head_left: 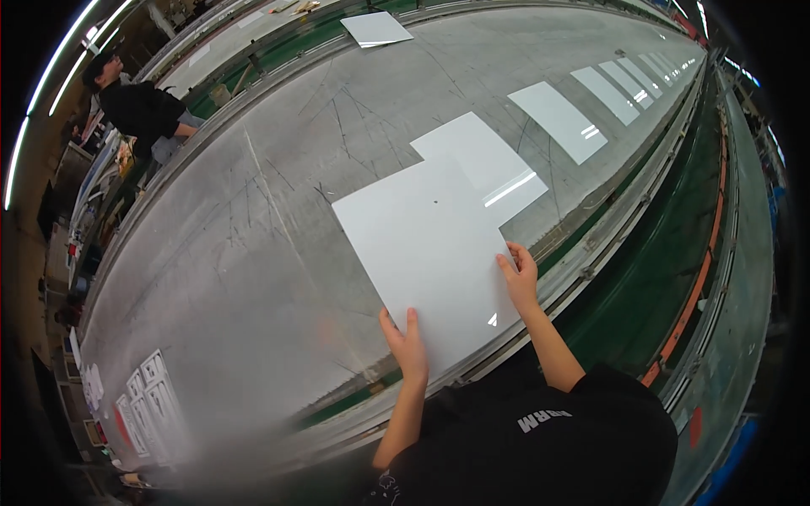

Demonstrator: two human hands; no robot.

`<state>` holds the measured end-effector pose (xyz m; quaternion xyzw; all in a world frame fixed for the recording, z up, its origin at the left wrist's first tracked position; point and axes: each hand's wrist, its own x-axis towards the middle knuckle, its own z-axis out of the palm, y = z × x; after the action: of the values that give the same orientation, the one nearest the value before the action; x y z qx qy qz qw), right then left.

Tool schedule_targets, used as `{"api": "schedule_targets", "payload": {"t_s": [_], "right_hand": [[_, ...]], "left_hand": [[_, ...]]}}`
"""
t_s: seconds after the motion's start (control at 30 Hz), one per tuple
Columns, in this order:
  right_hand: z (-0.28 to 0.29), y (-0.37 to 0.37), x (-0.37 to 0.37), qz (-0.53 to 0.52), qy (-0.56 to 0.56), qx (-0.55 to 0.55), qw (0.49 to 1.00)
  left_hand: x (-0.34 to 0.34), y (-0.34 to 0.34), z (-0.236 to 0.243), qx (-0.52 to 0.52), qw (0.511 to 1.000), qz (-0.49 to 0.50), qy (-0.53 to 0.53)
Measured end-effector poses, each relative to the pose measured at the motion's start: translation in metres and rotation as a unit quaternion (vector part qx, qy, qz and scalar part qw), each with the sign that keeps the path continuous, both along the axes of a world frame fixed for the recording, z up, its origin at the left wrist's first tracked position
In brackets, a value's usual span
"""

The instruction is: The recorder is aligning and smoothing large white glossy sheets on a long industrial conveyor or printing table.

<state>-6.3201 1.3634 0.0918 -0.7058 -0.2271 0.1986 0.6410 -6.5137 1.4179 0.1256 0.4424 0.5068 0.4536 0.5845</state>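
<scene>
A large glossy white sheet (422, 244) is held by its two side edges over the long grey table, near the table's front rail. At its left edge, my left hand (407, 341) grips with the thumb on top and the other fingers partly hidden. My right hand (521, 274) is closed on the opposite edge, thumb on the upper face. A small dark speck shows near the sheet's middle. The held sheet overlaps the view of another white sheet (489, 156) lying on the table just beyond it.
Several white sheets (557, 121) lie in a row along the grey table (278, 244) toward the far right. One more sheet (377, 29) sits by the far rail. White printed panels (152, 409) are at the lower left. Beyond the far rail is a person (139, 110) in black.
</scene>
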Motion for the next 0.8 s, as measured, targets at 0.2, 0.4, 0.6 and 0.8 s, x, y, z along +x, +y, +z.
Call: {"api": "schedule_targets", "payload": {"t_s": [0.2, 0.4, 0.6, 0.8], "right_hand": [[-0.014, 0.041, 0.139, 0.006, -0.242, -0.103, 0.965], [-0.058, 0.109, 0.278, 0.012, -0.329, -0.168, 0.929], [-0.095, 0.129, 0.335, 0.076, -0.273, -0.241, 0.928], [-0.096, 0.142, 0.320, 0.113, -0.236, -0.370, 0.891]], "left_hand": [[0.133, 0.042, -0.035, 0.029, 0.999, -0.018, 0.023], [0.272, 0.100, -0.092, 0.032, 0.950, -0.001, 0.311], [0.342, 0.113, -0.127, -0.104, 0.883, 0.068, 0.453], [0.361, 0.136, -0.124, -0.209, 0.857, 0.103, 0.459]]}}
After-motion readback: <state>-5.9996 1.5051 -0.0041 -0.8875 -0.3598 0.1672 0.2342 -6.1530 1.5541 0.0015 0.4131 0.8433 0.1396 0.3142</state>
